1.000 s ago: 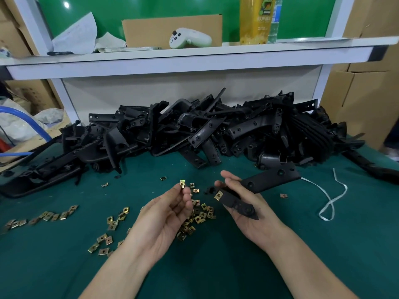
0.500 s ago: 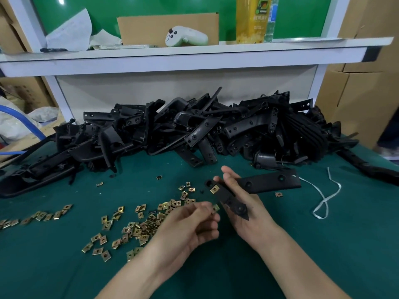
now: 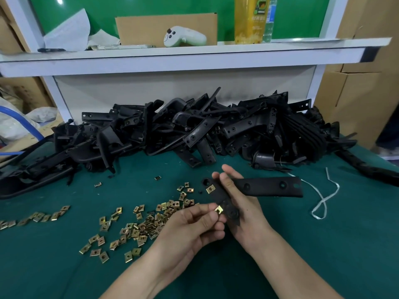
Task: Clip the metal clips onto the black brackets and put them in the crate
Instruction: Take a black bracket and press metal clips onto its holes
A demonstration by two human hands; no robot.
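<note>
Centre frame: bracket is gripped by right hand, one clip already fitted; second clip is pinched against it by left hand. Still undone: bracket pile, loose clips; crate not seen.

Black angled bracket is held in the right hand, long arm pointing right. One brass-coloured clip is seated near the bend. A second clip is pinched by the left hand against the lower arm. Loose clips are scattered left; a bracket heap is piled behind.
</note>
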